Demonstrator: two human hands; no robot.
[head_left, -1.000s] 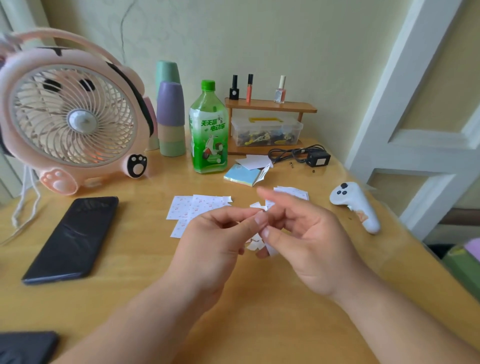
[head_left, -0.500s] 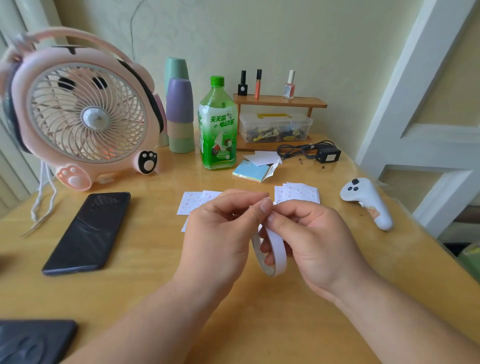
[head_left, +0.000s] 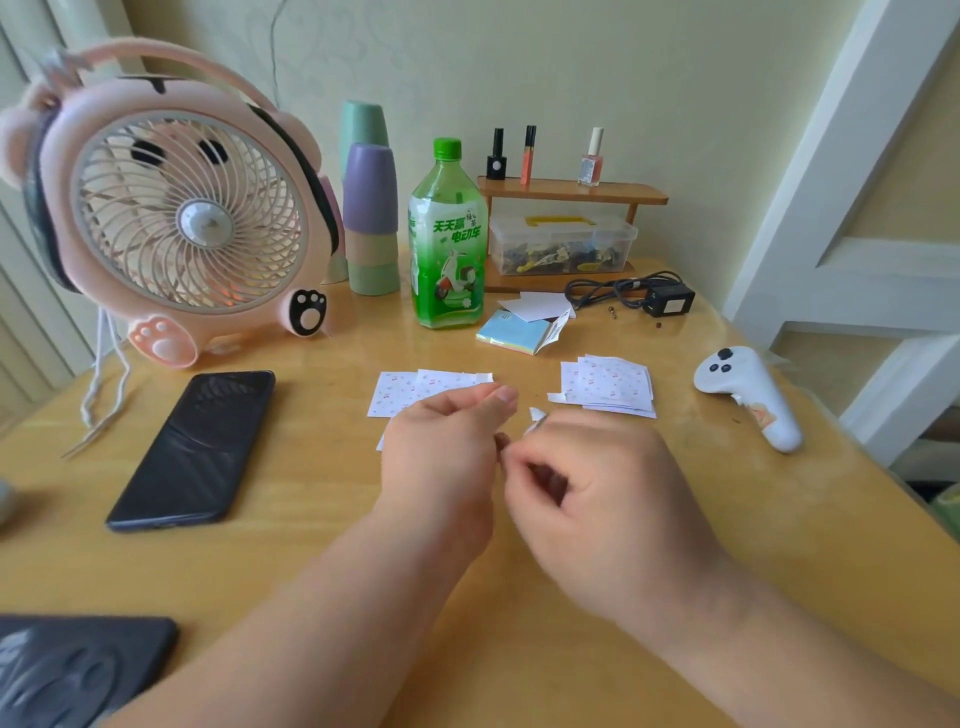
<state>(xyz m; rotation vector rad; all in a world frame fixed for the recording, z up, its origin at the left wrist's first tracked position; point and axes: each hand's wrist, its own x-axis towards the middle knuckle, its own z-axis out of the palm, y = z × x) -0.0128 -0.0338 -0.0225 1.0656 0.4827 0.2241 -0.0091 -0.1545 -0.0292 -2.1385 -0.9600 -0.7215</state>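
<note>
A: Edges and room?
B: Bare table (head_left: 311, 561) lies left of the hands. Its right edge passes close by the remote (head_left: 748, 395).
A: Writing?
B: The bottle (head_left: 448, 244) label reads "天天赢 电动车".
A: Hidden?
B: The scrap (head_left: 535, 414) shows just above the right hand (head_left: 608, 509), near the papers (head_left: 608, 387). The left hand (head_left: 441, 457) sits beside. Both hands' fingers curl, and blur hides any pinch: cannot tell.

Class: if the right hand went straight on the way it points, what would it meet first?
Probably the left hand: the right hand points leftward at it from close by. Blur hides whether they already touch.
</note>
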